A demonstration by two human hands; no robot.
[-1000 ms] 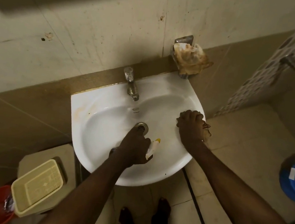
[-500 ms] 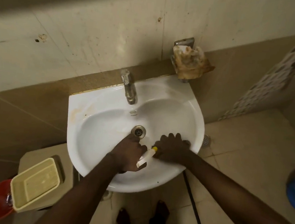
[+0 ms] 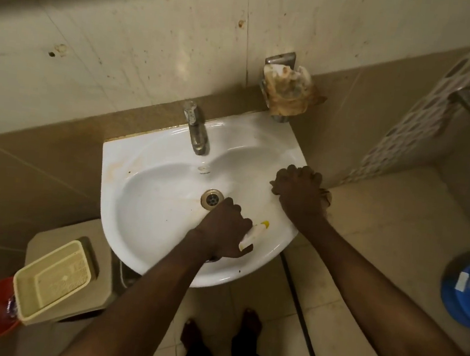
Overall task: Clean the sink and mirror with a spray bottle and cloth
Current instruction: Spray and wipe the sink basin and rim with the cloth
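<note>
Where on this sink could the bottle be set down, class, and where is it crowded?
Free: the sink rim's back-left corner, left of the tap, and the basin's left half beyond the drain. Crowded: the front right, where the left hand holds the spray bottle and the right hand wipes.

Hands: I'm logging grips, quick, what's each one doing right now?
Left hand: closed around the spray bottle, over the sink.
Right hand: closed on the cloth, at the sink's right rim.

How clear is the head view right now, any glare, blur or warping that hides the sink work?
Head view: dim, warm light; soft glare on the sink basin; wide-angle bending at the wall edges; slight blur on the left hand and spray bottle; the cloth under the right hand is barely visible.
</note>
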